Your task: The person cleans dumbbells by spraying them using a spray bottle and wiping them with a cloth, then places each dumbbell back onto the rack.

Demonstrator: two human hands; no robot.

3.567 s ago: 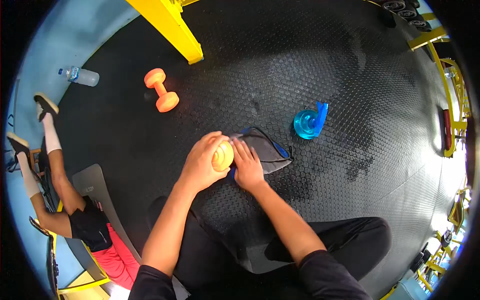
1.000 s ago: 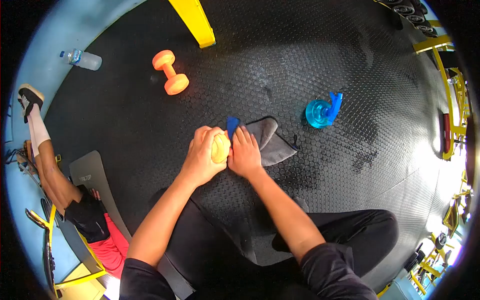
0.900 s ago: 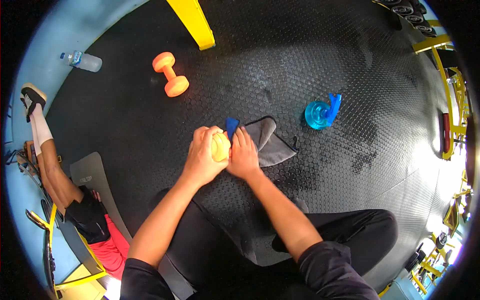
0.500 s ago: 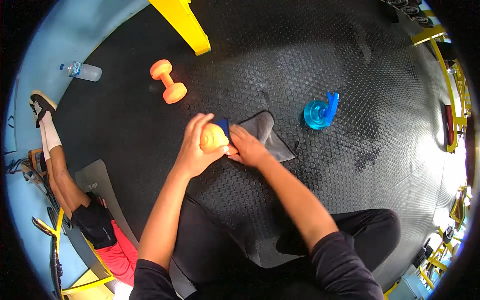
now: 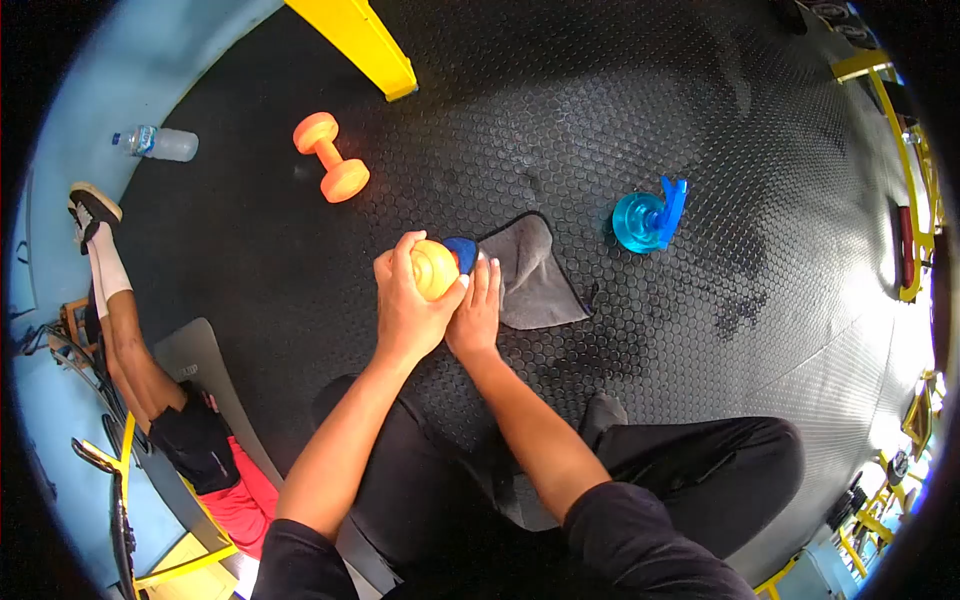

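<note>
My left hand is wrapped round an orange dumbbell, its rounded end facing up toward me. My right hand presses a blue cloth against the far side of that dumbbell, fingers together and stretched forward. Much of the cloth and the dumbbell's other end are hidden by my hands. Just right of my hands a grey towel with a dark edge lies crumpled on the black floor. A second orange dumbbell rests on the floor ahead and to the left.
A blue spray bottle stands on the right. By the left wall lies a clear water bottle. A yellow post meets the floor ahead. Another person is at the left beside a grey mat.
My right hand has turned and come in closer to the left, with its forearm steeper. More of the blue cloth now shows beyond the dumbbell, still in my left hand.
</note>
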